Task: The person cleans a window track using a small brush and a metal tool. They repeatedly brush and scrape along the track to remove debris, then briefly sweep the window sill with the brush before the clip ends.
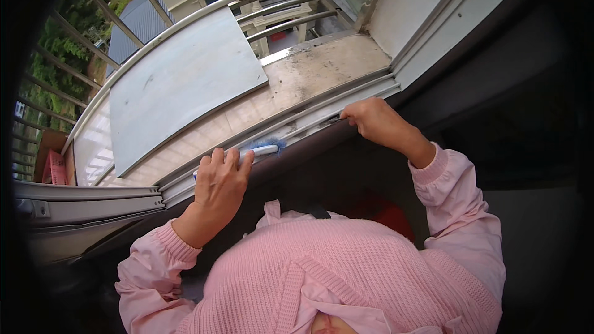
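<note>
My left hand (218, 187) is wrapped over the handle of a white brush with blue bristles (267, 149). The brush lies along the white window track (370, 89), bristles against the rail. Farther right, the fingers of my right hand (382, 125) are pinched together at the same track. A small dark thing shows at those fingertips, too small to name. Between the two hands, dark dirt marks the track's grooves.
Beyond the track runs a beige stone sill (328, 67) with dark stains. A pale flat board (192, 80) rests on it at the left, beside metal railings (291, 12). A pink basket (55, 168) stands at the far left. A white window frame (455, 15) rises at the right.
</note>
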`<state>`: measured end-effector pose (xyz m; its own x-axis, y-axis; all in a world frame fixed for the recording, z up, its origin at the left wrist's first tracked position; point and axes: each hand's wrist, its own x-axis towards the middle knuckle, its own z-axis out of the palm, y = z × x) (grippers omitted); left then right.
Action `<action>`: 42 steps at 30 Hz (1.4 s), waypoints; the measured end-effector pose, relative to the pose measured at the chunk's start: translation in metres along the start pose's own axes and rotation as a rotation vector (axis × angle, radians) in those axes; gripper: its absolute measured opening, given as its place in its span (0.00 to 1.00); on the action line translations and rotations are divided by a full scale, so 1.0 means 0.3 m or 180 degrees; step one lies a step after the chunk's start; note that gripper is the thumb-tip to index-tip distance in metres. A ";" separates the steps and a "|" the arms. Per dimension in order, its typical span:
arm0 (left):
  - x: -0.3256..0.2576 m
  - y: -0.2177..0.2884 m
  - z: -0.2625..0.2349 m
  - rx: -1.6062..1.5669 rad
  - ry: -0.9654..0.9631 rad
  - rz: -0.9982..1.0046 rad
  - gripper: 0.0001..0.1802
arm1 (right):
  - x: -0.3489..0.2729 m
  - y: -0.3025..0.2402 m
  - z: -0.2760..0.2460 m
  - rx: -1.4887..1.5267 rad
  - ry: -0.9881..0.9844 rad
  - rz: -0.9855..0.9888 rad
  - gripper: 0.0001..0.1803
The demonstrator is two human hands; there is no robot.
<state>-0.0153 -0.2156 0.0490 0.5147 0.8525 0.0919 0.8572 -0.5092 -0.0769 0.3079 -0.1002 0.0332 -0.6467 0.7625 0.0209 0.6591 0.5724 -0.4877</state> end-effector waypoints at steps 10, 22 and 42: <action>-0.039 -0.047 0.080 -0.1849 0.0345 -0.0634 0.25 | 0.012 0.005 -0.015 0.0625 -0.0162 0.0562 0.15; -0.083 -0.179 0.039 -0.1545 -0.0115 -0.0382 0.22 | 0.019 0.075 -0.029 0.1346 -0.0638 0.0802 0.13; 0.018 -0.115 0.100 -0.1131 0.0137 0.0095 0.27 | 0.049 0.053 0.014 0.1950 -0.0575 0.0861 0.11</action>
<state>-0.0426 -0.1898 0.0224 0.5334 0.8346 0.1371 0.7909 -0.5497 0.2691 0.3072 -0.0812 0.0222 -0.5790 0.7618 -0.2905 0.5050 0.0553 -0.8614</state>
